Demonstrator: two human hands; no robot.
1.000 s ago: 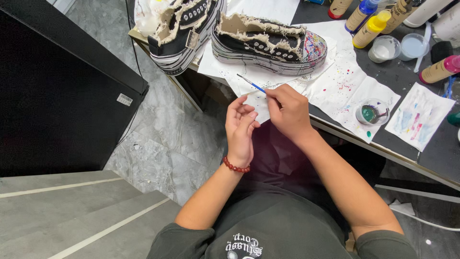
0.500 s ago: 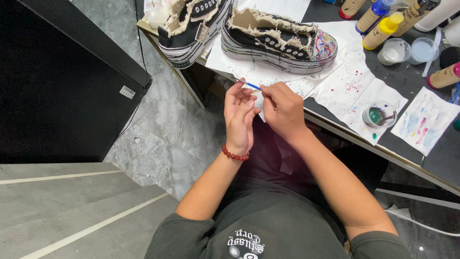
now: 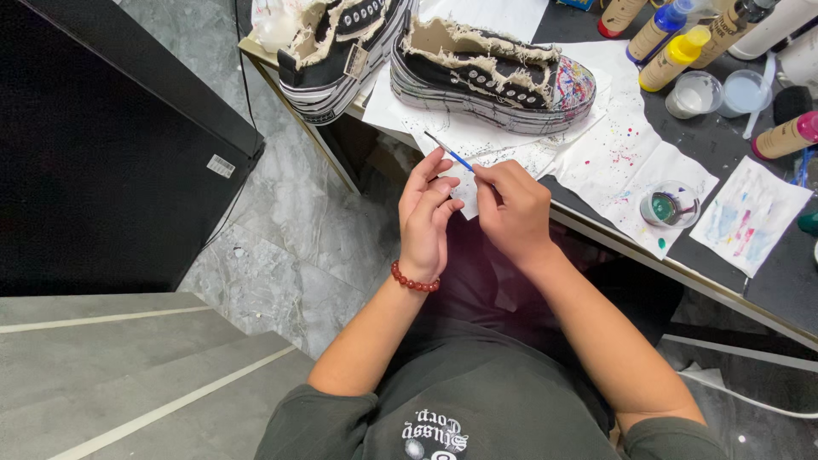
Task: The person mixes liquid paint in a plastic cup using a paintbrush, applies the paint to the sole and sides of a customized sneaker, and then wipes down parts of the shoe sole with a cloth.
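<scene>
Hands barely shifted: right hand (image 3: 511, 209) pinching thin blue brush (image 3: 449, 152), left hand (image 3: 426, 217) pinching crumpled white tissue (image 3: 464, 189).

**Layout around the near shoe**

On the table (image 3: 771, 294): near shoe (image 3: 494, 81) on paper sheets (image 3: 613, 162). Left of it, second shoe (image 3: 341, 47). Right of it, bottles (image 3: 673, 55), cups (image 3: 694, 94). Before it, both hands (image 3: 473, 209) with brush (image 3: 449, 153).

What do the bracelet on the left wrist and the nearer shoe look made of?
Bracelet: glossy dark-red round beads, maybe stone, glass or plastic; the shine leaves it open. Nearer shoe: black fabric, likely canvas, with frayed beige edges, metal-looking eyelets, and a striped, paint-spattered sole that looks like rubber.
</scene>
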